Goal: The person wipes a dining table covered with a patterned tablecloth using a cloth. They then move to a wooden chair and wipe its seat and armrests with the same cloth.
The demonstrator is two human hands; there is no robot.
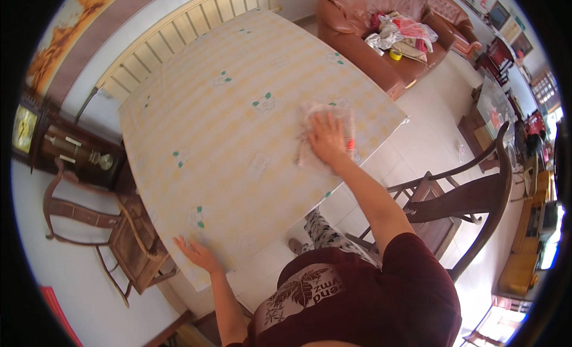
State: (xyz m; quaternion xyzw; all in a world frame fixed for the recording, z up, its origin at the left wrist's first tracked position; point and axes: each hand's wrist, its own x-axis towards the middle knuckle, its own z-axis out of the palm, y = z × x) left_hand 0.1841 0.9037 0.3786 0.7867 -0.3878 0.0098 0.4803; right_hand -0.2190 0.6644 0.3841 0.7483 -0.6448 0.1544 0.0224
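Observation:
My right hand (328, 139) presses flat, fingers spread, on a pale pinkish cloth (313, 158) with a red mark at its right edge. The cloth is slightly blurred and lies spread out near the right side of a table. A flower-patterned, yellow-and-white checked tablecloth (219, 123) covers that table. Over the table's near left corner is my left hand (196, 253), its fingers apart and holding nothing. Whether it touches the tablecloth I cannot tell.
Wooden armchairs stand at the left (134, 239) and right (447, 204) of the table. A brown leather sofa (357, 56) bearing plastic bags and yellow tape (395, 55) is beyond the far right edge. A longcase clock (67, 145) is at the left, a metal railing (178, 34) behind.

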